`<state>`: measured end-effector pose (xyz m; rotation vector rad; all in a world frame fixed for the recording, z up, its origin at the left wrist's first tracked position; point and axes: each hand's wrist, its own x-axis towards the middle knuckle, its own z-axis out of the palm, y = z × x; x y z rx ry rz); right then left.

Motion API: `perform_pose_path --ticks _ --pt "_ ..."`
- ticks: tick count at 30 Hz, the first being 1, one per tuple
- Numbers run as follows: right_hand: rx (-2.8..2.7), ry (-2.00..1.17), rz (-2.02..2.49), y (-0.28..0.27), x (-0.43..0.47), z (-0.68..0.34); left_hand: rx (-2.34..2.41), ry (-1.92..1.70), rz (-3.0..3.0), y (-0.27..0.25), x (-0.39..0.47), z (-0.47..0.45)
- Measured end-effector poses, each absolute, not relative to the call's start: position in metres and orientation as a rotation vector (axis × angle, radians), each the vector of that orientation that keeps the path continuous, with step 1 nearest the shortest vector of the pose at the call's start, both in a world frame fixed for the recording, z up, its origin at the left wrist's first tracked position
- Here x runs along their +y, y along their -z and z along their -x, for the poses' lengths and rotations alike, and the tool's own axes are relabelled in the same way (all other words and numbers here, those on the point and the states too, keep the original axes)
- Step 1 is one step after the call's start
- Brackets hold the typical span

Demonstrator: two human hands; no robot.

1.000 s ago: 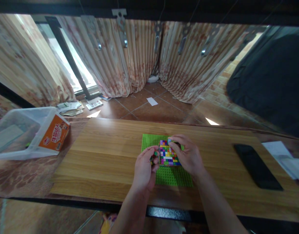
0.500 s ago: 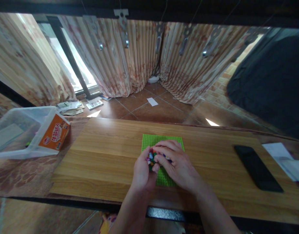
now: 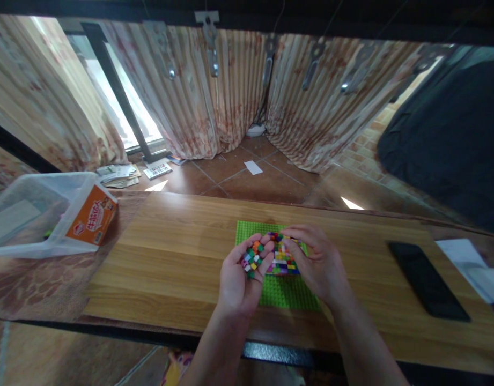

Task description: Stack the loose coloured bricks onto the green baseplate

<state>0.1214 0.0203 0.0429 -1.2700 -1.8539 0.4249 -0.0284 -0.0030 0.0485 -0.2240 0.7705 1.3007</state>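
Note:
My left hand point(image 3: 239, 273) is cupped palm up around a loose heap of small toy bricks point(image 3: 252, 259) in orange, green, white, yellow and other colours. Beside it, a block of many coloured toy bricks point(image 3: 285, 264) rises from a green studded baseplate point(image 3: 289, 297). My right hand point(image 3: 321, 262) reaches over the right part of this block, thumb and index finger close together at its far edge. Whatever lies between those fingertips is too small to make out. Part of the block is hidden behind my right hand, and my left fingertips are close to its left side.
A wooden board point(image 3: 162, 252) lies under the baseplate. At the right is a black phone point(image 3: 427, 281), with white papers point(image 3: 467, 262) beyond it. On the left stands a clear plastic box point(image 3: 53, 241) with an orange label. Curtains point(image 3: 230, 102) hang beyond the table.
My right hand has moved right, from over the left palm to the brick block. My left hand has opened out somewhat, showing the loose bricks. The view has shifted slightly.

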Motion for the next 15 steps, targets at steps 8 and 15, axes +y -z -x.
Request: perform_pose_path --ticks 8,15 --pt "-1.878 -0.375 1.326 -0.034 0.028 -0.127 0.835 -1.273 0.215 -0.047 -0.002 0.03" --pt "-2.016 -0.548 1.357 -0.022 0.045 -0.126 0.899 -1.279 0.192 -0.044 -0.001 0.031"
